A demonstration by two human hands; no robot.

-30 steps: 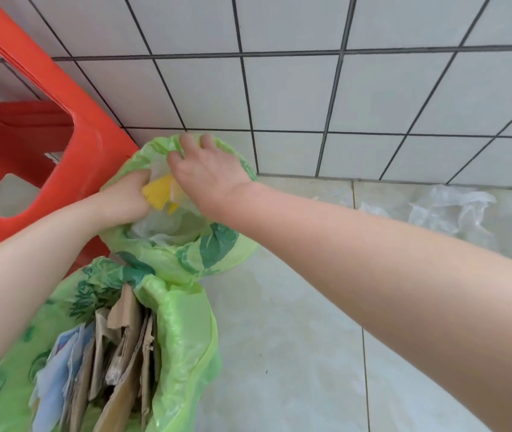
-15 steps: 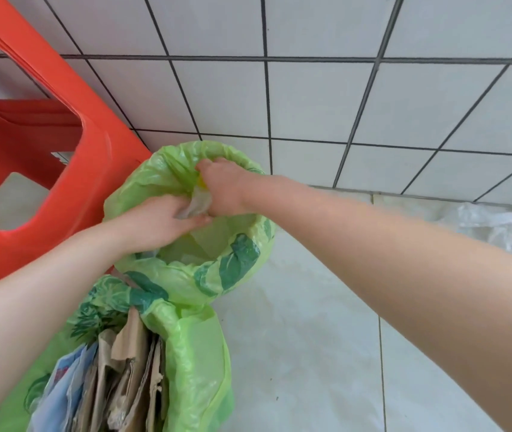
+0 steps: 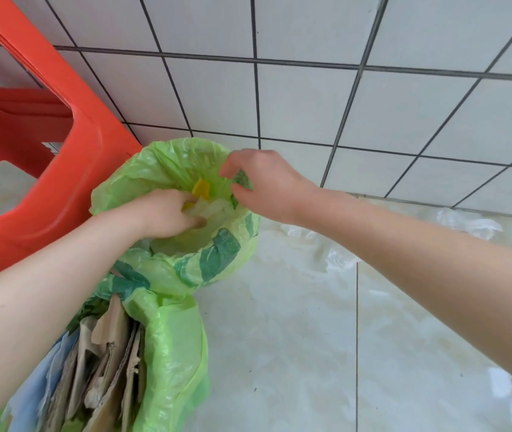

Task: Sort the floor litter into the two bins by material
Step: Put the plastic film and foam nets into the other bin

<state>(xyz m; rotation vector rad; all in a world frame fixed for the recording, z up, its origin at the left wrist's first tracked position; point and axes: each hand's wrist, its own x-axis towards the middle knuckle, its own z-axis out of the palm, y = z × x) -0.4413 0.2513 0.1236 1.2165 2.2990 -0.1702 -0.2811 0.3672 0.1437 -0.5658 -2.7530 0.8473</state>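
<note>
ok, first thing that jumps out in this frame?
Both hands, left hand and right hand, meet over the far green-lined bin, the left pushing clear and yellow plastic wrappers in. A bright red plastic stool fills the left, and the near green-lined bin holds brown cardboard scraps.

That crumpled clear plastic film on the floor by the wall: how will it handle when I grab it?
The crumpled clear plastic film looks thin and wrinkled, so probably floppy and very light. It lies loose on the glossy pale floor tiles, so a push would likely slide it; pinching a fold seems safer.

Far bin (image 3: 186,269) behind near bin (image 3: 173,353); stool (image 3: 61,169) left.
</note>
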